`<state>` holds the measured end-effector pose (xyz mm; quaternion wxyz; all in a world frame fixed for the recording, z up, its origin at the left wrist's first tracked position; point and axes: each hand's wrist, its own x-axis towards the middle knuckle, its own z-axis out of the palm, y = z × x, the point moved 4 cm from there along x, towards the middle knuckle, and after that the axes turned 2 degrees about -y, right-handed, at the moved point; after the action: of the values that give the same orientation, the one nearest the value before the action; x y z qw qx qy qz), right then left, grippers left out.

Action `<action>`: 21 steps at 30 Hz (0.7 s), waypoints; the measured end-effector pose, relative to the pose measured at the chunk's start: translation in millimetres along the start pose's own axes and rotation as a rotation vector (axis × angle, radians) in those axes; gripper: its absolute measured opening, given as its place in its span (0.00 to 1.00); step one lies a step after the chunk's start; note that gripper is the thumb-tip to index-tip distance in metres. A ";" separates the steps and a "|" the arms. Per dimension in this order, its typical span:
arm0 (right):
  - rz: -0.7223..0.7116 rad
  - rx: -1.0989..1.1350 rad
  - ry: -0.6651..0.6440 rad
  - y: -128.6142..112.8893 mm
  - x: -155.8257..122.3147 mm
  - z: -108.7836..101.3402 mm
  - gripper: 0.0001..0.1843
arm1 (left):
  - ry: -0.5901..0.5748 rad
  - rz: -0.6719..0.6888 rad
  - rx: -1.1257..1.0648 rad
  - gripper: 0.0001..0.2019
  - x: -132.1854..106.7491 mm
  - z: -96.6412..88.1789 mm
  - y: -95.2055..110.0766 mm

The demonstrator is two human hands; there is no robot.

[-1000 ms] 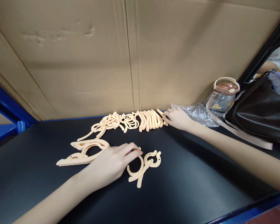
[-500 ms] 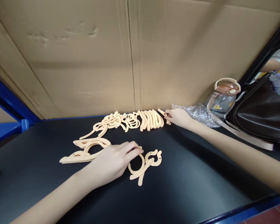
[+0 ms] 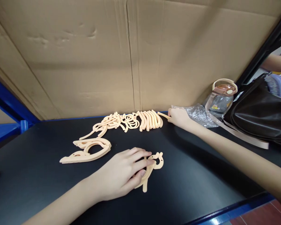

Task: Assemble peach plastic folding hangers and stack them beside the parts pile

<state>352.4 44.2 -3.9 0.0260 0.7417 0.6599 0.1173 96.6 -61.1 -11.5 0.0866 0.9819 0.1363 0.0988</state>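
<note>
My left hand (image 3: pixel 125 175) lies over loose beige plastic hanger parts on the black tabletop, its fingers stretched out and apart, touching a curved hanger arm (image 3: pixel 148 175). A hanger hook (image 3: pixel 159 163) shows just beyond the fingertips. Farther back, the fingers of my right hand (image 3: pixel 179 118) are closed on the end of a slim beige hanger arm (image 3: pixel 163 115), which points left toward a neat row of hanger arms (image 3: pixel 150 120). My right fingertips are partly hidden.
Left of my left hand lie stacked folding hangers (image 3: pixel 93 153). Behind are a jumbled pile of hanger parts (image 3: pixel 111 121) and several hooks (image 3: pixel 131 121). Clear plastic wrap (image 3: pixel 199 115), a strapped water bottle (image 3: pixel 221 100) and a dark bag (image 3: pixel 262 112) stand right. Cardboard (image 3: pixel 84 62) walls the back.
My left hand has moved right and nearer, onto the loose parts, which have shifted slightly right. My right hand stays by the row's end, with more of the hanger arm showing.
</note>
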 end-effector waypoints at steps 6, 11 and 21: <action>0.032 0.113 0.199 18.5 -16.7 -27.9 0.10 | 0.005 0.033 -0.077 0.19 -0.1 2.8 15.1; -0.264 0.290 0.238 -2.3 -55.1 -31.8 0.05 | 0.165 -0.056 0.008 0.20 -2.1 -3.1 9.0; -0.801 0.510 0.306 -54.1 -102.3 0.5 0.08 | 0.306 -0.489 0.224 0.17 -6.2 -4.8 -27.7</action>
<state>289.5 -49.6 -29.1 -0.2103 0.3871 0.8968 0.0407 82.8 -36.0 -13.4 -0.0227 0.8970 0.3902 0.2063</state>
